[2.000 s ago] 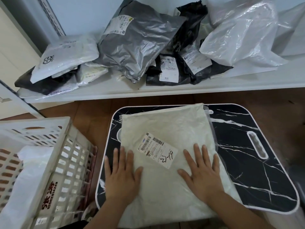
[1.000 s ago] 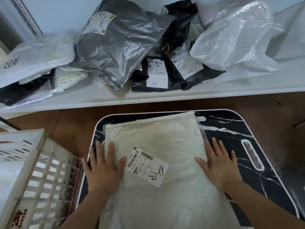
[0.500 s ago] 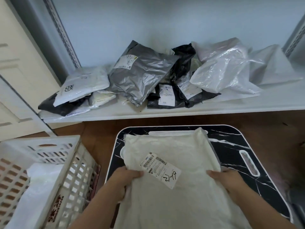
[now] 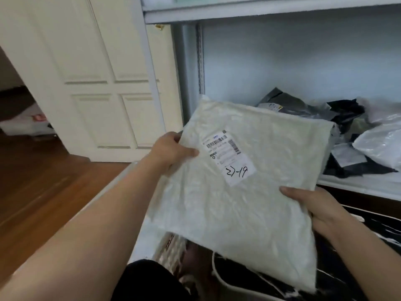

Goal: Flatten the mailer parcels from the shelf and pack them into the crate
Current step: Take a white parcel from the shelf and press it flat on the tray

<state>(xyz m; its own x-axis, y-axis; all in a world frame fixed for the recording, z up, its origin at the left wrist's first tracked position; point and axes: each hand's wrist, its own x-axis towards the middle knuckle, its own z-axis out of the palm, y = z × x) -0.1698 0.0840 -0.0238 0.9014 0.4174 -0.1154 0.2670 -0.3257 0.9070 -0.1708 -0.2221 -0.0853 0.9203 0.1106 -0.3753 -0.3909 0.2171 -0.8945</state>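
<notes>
Left hand: thumb lies flat on the top face of the white mailer near its left edge, the other fingers curl under out of sight; clamped on that edge.
Right hand: thumb presses on the mailer's top face at the right edge, the rest of the fingers tucked beneath; clamped on it too.
White mailer: flat, held up in the air between both hands, tilted with its far corner raised, above the crate and the black marbled board.
Label: stuck on the mailer's top face, just right of the left thumb, with barcodes and handwritten black marks.
Crate: white slotted wall shows below the mailer's near-left edge; most of it is hidden.
Black marbled board: near right, under the right forearm and the mailer.
Shelf: far right, white, carrying a heap of grey, black and white mailer parcels behind the held one.
Door: white panelled, far left, above the wooden floor.
</notes>
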